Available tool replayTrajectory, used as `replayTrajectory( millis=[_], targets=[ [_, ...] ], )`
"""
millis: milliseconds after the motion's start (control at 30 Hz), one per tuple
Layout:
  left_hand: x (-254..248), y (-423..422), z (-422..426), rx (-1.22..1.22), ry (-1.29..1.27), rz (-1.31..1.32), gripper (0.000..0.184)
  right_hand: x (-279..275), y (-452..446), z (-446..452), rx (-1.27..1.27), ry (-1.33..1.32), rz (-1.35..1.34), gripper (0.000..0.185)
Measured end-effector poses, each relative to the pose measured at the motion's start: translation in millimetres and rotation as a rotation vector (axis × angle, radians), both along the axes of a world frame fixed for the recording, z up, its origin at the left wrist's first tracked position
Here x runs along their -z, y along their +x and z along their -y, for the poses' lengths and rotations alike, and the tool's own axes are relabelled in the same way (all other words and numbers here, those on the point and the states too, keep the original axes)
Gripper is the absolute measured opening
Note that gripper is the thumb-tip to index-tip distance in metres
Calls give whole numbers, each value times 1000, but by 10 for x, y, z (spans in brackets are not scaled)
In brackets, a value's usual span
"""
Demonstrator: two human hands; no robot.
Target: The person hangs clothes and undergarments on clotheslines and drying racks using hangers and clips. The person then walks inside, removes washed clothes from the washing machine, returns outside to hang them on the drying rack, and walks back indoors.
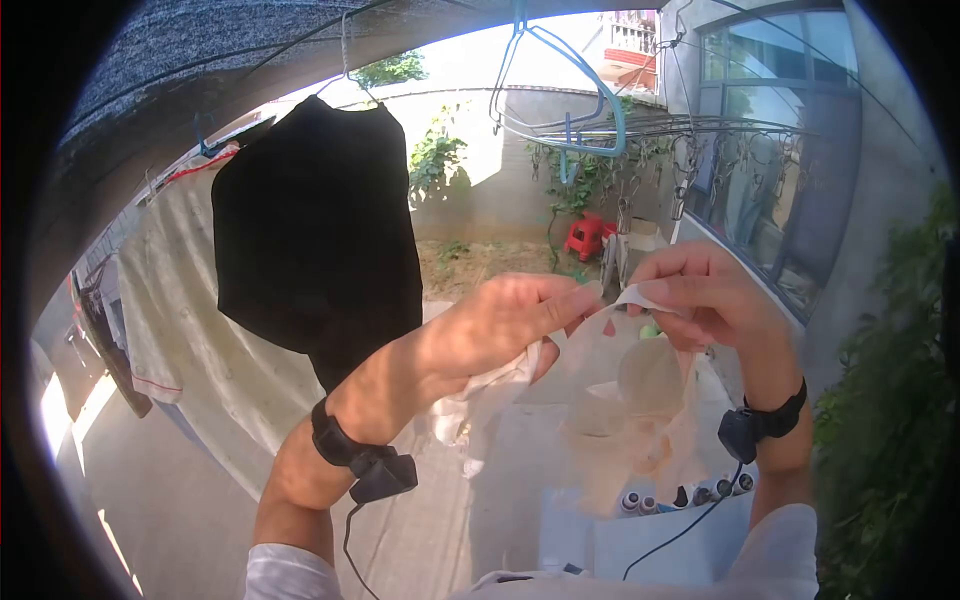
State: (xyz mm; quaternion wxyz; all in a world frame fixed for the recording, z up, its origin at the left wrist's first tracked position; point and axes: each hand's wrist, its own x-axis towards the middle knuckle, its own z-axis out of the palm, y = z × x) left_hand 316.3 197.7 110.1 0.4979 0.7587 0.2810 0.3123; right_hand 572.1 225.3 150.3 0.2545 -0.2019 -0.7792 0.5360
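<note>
1. The person's left hand (505,325) is near the middle of the view, its thumb laid along the forefinger and the tips pressed together at the edge of a sheer, pale, thin cloth (622,400).
2. Its lower fingers curl inward over a bunched, whitish fold of fabric (485,395), which droops at 6 o'clock from that hand; whether this fold belongs to the same cloth cannot be told.
3. The right hand (705,295), at 3 o'clock from the left and close to it, pinches the cloth's white edge between thumb and bent forefinger; the remaining fingers are folded, not spread.
4. The cloth hangs see-through below both hands, at 4 o'clock from the left and 7 o'clock from the right, a short length of edge running between the two pinches.
5. Each wrist wears a black strap with a boxy black device: the left device (384,478) and the right device (738,436), each with a thin cable.
6. At 10 o'clock from the left hand, a plain black garment (318,215) hangs on a wire hanger.
7. At 11 o'clock from the right hand hangs a light-blue plastic hanger (614,135); at 10 o'clock, farther off, sits a red toy vehicle (585,238).
</note>
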Motion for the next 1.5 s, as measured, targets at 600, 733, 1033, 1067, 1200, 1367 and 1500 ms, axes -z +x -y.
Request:
replayTrajectory(
  millis=[600, 733, 1033, 1067, 1200, 1367, 1500],
  targets=[
    [-56, 116, -33, 29, -171, 247, 37, -219, -72, 374, 310, 221, 110, 23],
    [-205, 281, -19, -335, 233, 189, 45, -100, -183, 314, 687, 895, -79, 23],
    [-195, 398, -252, -366, 438, 365, 33, -354, -434, 236, 619, 833, -8, 31],
    [-161, 365, -225, -354, 491, 331, 31, -372, -418, 187, 578, 671, 5, 32],
    [-103, 227, -104, -356, 462, 302, 30, -321, -387, -116, 393, 405, -39, 33],
    [-43, 86, -92, -424, 519, 217, 29, -172, -446, -177, 389, 407, -137, 29],
    [-33, -54, -105, -336, 415, 92, 28, -39, -374, -236, 351, 294, -229, 26]
  ],
)
